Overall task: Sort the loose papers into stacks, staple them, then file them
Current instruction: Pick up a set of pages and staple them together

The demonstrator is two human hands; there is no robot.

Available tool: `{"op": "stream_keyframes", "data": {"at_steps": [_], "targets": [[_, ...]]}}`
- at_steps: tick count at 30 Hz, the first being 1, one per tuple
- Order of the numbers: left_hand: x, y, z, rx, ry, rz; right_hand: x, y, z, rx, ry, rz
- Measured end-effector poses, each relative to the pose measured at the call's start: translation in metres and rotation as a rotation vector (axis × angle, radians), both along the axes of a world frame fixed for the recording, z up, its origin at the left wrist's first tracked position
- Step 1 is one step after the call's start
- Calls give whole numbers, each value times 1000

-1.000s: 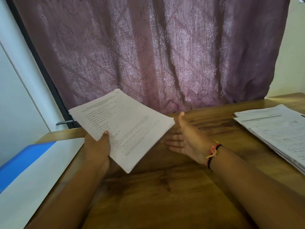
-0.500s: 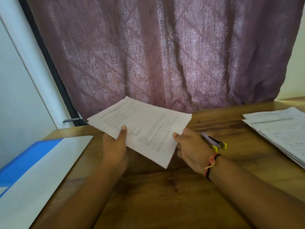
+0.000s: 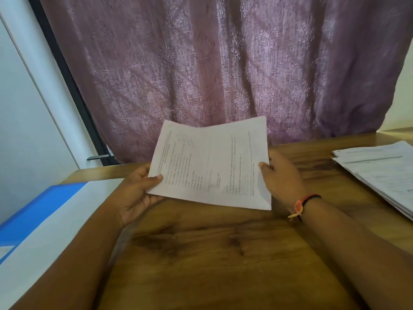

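**Both hands now on the sheaf**

Your left hand and right hand each pinch a side edge of the printed sheaf, thumbs on top, lifted over the wooden table. Half a second ago it sat tilted further left; now it is centred and squarer, hiding the stapler. At 8 o'clock lies the blue-and-white folder, shut. At 3 o'clock sits the loose stack. At 12 o'clock hangs the mauve curtain.
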State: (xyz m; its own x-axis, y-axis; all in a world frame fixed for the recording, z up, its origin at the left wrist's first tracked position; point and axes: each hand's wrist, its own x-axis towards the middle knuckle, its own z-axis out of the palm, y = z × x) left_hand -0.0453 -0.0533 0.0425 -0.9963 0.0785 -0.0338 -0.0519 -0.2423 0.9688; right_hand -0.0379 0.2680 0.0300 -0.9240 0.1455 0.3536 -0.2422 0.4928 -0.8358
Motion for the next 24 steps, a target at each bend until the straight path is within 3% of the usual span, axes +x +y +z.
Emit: {"op": "stream_keyframes", "data": {"at_steps": [4, 6, 8, 15, 18, 24], "targets": [[-3, 3, 2, -31, 85, 40, 4, 1, 6, -84, 194, 14], [-5, 0, -2, -148, 121, 29, 4, 1, 3, -127, 221, 65], [-7, -3, -11, -297, 123, 17, 4, 1, -4, -83, 168, 99], [-14, -7, -22, -355, 160, 37, 3, 0, -9, -12, 123, 84], [-16, -7, -29, -501, 194, 49, -1, 0, -15, 51, 55, 86], [-17, -8, -29, -480, 228, 107, -6, 1, -20, 88, -18, 114]]}}
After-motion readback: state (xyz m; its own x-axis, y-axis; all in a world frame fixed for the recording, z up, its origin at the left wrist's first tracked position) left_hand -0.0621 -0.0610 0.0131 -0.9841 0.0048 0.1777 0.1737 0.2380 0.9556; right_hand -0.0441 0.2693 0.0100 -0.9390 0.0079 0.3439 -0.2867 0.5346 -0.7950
